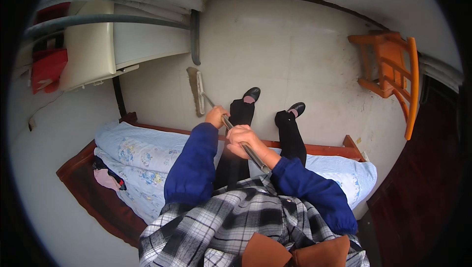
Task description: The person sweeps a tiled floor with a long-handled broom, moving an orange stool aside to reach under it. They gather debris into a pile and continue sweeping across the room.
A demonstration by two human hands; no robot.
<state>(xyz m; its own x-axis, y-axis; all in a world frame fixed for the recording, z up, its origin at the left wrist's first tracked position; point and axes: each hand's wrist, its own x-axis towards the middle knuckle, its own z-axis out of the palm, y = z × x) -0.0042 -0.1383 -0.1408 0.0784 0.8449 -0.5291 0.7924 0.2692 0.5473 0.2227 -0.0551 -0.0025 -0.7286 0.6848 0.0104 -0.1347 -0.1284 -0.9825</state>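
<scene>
A broom [200, 91] with a pale head bar and grey-brown bristles rests on the floor, its metal handle slanting back toward my body. My left hand [216, 116] is closed around the handle on the part nearer the head. Higher up the same handle, my right hand [242, 140] is wrapped round it, and the handle's end [265, 169] sticks out behind it close to my plaid garment. Both forearms are in blue sleeves. The palms are hidden.
Behind my legs stands a wooden bed [350, 144] with flowered light-blue bedding [142, 154]. A cream cabinet-like piece [88, 46] and a grey metal leg [195, 36] are at the far left. An orange wooden chair [386, 65] stands at right. My black shoes [252, 93] are on the pale floor [275, 41].
</scene>
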